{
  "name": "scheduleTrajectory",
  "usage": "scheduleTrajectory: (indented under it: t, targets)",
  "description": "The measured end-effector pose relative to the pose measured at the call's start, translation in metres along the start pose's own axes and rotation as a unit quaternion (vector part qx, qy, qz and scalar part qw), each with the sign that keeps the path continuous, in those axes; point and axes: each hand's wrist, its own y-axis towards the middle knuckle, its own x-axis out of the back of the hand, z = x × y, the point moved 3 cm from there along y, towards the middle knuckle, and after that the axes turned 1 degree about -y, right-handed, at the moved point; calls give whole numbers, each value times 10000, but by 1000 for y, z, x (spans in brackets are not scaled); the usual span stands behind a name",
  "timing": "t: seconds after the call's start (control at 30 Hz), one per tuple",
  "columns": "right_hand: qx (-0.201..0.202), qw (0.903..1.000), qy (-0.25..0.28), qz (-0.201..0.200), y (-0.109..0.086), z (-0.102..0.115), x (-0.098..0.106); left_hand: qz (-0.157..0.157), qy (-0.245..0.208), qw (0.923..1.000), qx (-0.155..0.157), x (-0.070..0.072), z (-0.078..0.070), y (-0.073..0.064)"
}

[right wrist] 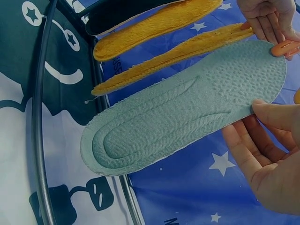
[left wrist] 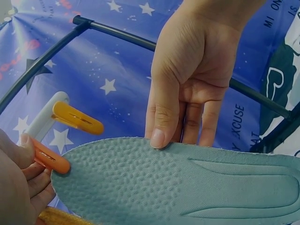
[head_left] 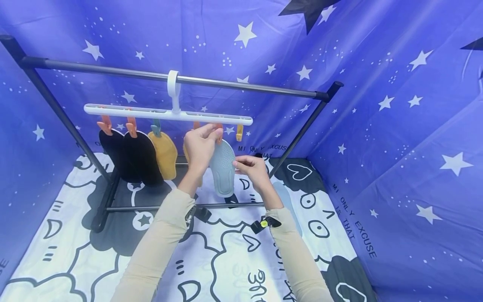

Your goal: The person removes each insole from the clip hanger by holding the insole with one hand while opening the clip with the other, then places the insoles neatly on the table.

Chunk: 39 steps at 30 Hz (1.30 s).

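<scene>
A grey-green insole point(head_left: 223, 172) hangs toe end up, its textured top facing me. At its toe edge is an orange clip point(left wrist: 52, 159), which my left hand point(head_left: 200, 149) pinches between thumb and fingers. My right hand point(head_left: 252, 168) pinches the insole's side edge, thumb on the top face and fingers behind, as the right wrist view shows. The clip hangs from a white hanger point(head_left: 136, 111). Right of it is an unused yellow clip point(head_left: 239, 133). A fuzzy yellow insole point(right wrist: 173, 56) hangs just left of the grey-green one, partly hidden behind my left hand in the head view.
The hanger hooks over a black rack's top bar point(head_left: 245, 85). Two black insoles point(head_left: 141, 157) and another yellow insole point(head_left: 164, 155) hang at its left, from orange and green clips. A pale blue-grey insole point(head_left: 284, 197) lies on the patterned cloth point(head_left: 226, 260), partly behind my right forearm.
</scene>
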Motion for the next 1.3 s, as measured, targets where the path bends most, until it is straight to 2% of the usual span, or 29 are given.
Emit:
scheduleTrajectory:
  t: [0.3,0.57,0.77,1.0,1.3]
  targets:
    - [48,10000,-3,-19,-2,-1,-2,-24,78,9998,167,2,0,-1]
    - [-11,10000,45,-41,-3,-2,-2,-65,117,9998,130,1,2,-1]
    - [-82,9999,69,-123,-4,-3,0,-80,-36,10000,17,0,3,0]
    - [-165,9996,103,-189,-6,-8,2,-103,18,9998,192,0,3,-1]
    - [-101,9996,175,-212,-5,-12,8,-96,7,9998,154,-2,4,0]
